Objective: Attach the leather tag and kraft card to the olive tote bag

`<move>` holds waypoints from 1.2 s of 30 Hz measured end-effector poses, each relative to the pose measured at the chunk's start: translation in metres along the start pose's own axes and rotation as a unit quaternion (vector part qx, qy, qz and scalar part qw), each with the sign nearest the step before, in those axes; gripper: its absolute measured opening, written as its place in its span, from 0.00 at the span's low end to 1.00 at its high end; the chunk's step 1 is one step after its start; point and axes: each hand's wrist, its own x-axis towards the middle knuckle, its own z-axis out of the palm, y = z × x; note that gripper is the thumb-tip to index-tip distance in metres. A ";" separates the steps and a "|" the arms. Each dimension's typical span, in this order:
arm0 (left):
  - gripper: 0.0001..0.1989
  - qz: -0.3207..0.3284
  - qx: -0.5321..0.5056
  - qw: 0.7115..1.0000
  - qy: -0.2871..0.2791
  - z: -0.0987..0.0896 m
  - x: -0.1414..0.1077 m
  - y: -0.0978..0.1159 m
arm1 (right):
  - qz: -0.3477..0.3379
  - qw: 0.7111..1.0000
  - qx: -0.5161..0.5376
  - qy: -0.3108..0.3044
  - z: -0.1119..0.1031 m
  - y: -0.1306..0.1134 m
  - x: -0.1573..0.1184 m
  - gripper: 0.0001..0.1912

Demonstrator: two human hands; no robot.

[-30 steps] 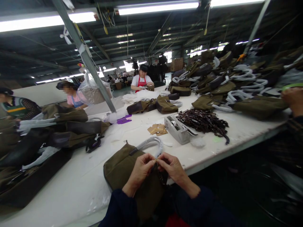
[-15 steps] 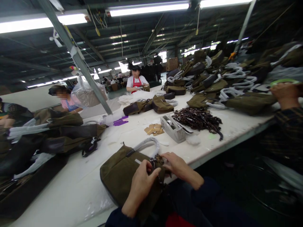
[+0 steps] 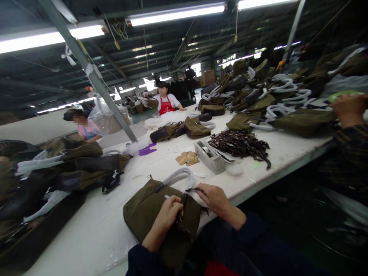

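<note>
On the long white worktop lies an olive canvas bag, its plastic-wrapped handle arching up. The left hand has its fingers closed on a dark strap on the bag; the right hand hovers open just beside it. A small white tag is unreadable from here.

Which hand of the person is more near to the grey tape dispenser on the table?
Right hand is nearer, just in front of the grey tape dispenser. The left hand is farther, down and left, on the olive bag.
</note>
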 end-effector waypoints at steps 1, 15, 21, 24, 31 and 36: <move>0.05 -0.016 -0.013 1.000 -0.015 -0.001 0.000 0.000 | 0.006 1.000 0.001 0.014 -0.002 -0.006 0.000 0.11; 0.10 -0.016 -0.104 0.991 -0.087 -0.012 -0.012 0.013 | -0.034 0.994 0.053 0.088 0.040 -0.050 -0.017 0.04; 0.15 -0.030 -0.113 0.992 -0.057 -0.018 -0.011 0.013 | -0.046 0.994 0.049 0.088 0.043 -0.049 -0.019 0.04; 0.15 -0.055 -0.132 0.989 -0.021 -0.027 -0.007 0.012 | -0.079 0.993 0.031 0.084 0.042 -0.047 -0.022 0.05; 0.16 -0.024 -0.108 0.994 -0.013 -0.033 0.001 0.029 | -0.168 0.981 -0.065 0.075 0.043 -0.049 -0.022 0.04; 0.15 0.011 -0.020 1.000 -0.014 -0.023 -0.005 0.029 | -0.138 0.986 -0.035 0.083 0.052 -0.057 -0.017 0.04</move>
